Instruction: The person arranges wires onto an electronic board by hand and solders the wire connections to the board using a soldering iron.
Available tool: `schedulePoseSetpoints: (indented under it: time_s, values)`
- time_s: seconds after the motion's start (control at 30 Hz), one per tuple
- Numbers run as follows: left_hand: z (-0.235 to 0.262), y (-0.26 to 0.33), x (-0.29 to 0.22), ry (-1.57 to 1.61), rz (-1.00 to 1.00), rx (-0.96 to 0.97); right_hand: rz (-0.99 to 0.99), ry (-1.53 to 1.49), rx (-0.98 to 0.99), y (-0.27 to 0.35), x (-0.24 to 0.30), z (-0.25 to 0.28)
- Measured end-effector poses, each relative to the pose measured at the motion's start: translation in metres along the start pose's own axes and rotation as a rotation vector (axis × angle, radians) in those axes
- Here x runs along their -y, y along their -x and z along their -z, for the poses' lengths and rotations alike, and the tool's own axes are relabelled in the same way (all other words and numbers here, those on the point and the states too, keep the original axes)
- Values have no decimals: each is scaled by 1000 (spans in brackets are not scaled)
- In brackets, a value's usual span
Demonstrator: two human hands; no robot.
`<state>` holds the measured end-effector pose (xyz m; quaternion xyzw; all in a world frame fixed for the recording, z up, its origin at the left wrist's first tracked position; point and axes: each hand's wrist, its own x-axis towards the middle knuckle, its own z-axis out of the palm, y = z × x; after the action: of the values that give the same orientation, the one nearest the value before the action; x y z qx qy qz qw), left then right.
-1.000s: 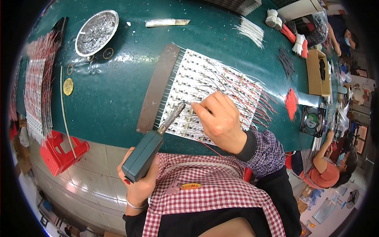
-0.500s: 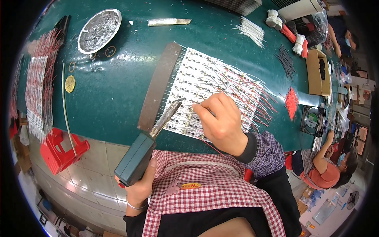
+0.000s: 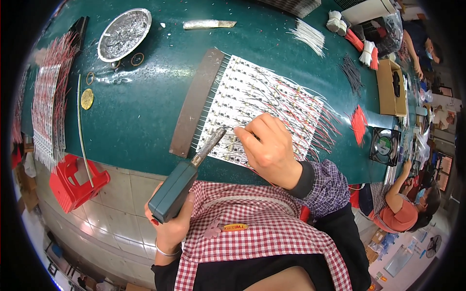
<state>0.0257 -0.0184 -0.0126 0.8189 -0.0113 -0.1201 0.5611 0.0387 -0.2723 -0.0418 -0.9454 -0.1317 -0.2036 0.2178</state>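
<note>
Left hand [image 3: 170,228] grips soldering gun [image 3: 187,177] at near rows of circuit-strip panel [image 3: 262,104]; right hand [image 3: 269,150] pinches a wire, farther rows apparently wired.

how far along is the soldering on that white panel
Done: most of the white panel already carries red and white wires. In hand: the left hand holds the soldering iron, tip at the near edge, where the right hand pinches a wire. Left: cannot tell how many joints.
</note>
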Motion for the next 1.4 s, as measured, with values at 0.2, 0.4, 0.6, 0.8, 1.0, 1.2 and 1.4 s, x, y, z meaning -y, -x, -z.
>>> schedulePoseSetpoints:
  time_s: [0.2, 0.4, 0.6, 0.8, 1.0, 1.2, 1.4]
  values:
    - [2, 1, 0, -6, 67, 20, 2, -1, 15, -1, 0, -1]
    - [7, 11, 10, 82, 74, -50, 3, -9, 17, -2, 0, 0]
    - [-2, 8, 14, 216, 153, -148, -54, -58, 93, 1, -4, 15]
    - [-6, -2, -3, 153, 135, -164, -233, 88, -197, 1, -75, 68]
    - [-12, -15, 7, 170, 88, -176, -486, 580, -239, 42, -212, 108]
    - [-15, -14, 6, 188, 116, -250, -546, 563, -212, 44, -240, 101]
    - [-4, -16, -14, -58, 238, -82, -424, 849, -116, 50, -252, 95]
